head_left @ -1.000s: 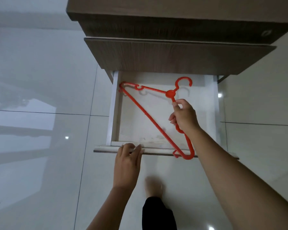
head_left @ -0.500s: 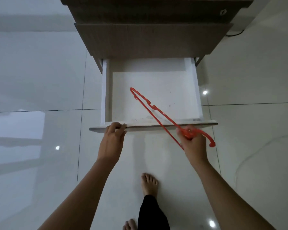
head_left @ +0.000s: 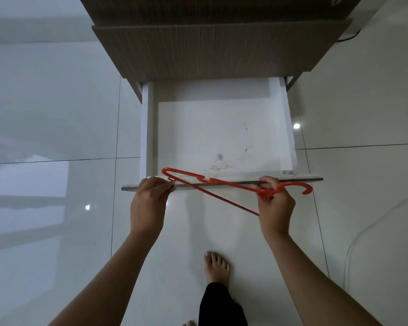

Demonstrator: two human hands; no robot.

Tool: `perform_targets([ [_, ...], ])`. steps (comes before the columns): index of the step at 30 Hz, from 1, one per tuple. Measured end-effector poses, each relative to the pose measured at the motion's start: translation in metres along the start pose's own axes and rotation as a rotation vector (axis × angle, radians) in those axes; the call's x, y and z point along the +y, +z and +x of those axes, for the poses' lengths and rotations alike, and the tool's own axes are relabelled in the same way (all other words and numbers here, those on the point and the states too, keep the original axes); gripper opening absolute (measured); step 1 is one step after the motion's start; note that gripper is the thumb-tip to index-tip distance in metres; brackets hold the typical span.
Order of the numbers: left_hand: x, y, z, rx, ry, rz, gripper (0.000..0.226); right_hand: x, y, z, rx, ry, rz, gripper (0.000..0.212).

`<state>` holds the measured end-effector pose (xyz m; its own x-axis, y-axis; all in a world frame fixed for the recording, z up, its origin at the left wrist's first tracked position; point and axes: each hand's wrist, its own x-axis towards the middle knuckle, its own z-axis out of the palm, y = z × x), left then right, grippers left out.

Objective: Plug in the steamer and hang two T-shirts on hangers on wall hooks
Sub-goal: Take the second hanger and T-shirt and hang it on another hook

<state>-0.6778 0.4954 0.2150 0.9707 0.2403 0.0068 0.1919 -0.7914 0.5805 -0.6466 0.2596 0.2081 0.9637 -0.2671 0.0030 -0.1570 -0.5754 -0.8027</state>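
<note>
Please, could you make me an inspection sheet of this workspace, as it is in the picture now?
Surface: white drawer pulled open, dark marks on its bottom.
Job's things: red hanger held across the drawer's front; nothing else seen.
Clutter: nothing seen.
Grippers: left hand grips the drawer's front; right hand holds the hanger's neck.
Cables: black cable behind the cabinet; perhaps a pale cable on the floor.
Surroundings: brown wood cabinet, glossy tiled floor, bare foot.

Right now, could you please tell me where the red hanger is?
In the head view, the right hand holds the red hanger by its neck, stretched above the open drawer's front edge.
</note>
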Motion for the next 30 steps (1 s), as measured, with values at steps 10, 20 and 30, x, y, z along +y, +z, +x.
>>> perform_targets([
  [10,0.012,0.003,0.088,0.060,-0.045,0.030,0.019,-0.023,0.029,0.091,-0.044,-0.007,-0.044,0.019],
  [20,0.014,0.002,0.185,0.128,0.037,0.077,0.014,-0.049,0.062,0.178,-0.015,-0.013,-0.059,0.022],
  [30,0.009,0.021,0.226,0.219,-0.011,0.010,0.015,-0.056,0.082,0.216,0.048,-0.045,-0.048,0.021],
])
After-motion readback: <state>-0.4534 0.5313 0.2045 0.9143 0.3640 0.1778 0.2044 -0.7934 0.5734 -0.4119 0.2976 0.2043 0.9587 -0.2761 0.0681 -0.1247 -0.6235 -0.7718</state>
